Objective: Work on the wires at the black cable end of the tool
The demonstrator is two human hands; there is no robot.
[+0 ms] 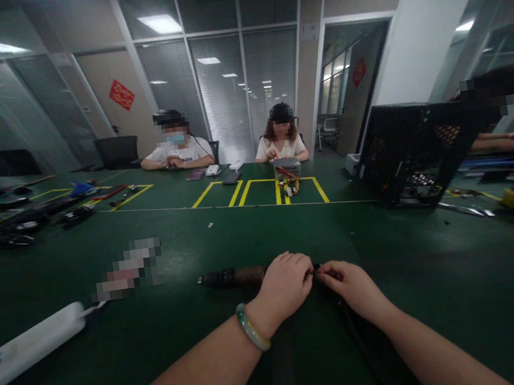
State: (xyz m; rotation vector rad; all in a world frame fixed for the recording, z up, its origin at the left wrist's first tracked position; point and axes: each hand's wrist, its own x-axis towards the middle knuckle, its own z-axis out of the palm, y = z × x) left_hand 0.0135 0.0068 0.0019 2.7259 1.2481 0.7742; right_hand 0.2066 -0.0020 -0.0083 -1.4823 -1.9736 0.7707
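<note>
A dark inline electric screwdriver (pixel 237 276) lies on the green table (pixel 179 360), its tip pointing left. Over its right end, my left hand (pixel 287 284) is closed, with a jade bangle at the wrist. My right hand (pixel 350 284) pinches a small black cable plug (pixel 317 268) at that same end, close to the left fingertips. From there a black cable (pixel 357 334) runs down toward the table's near side. Whether the plug sits inside the screwdriver's end is hidden by my fingers.
A white power strip (pixel 31 348) lies at left, near a blurred-out item (pixel 127 269). A black computer case (pixel 415 152) stands at right. Across the table, two people sit, with a power supply unit (pixel 287 168) before one. Tools (pixel 74 207) and parts lie far left; another person is far right.
</note>
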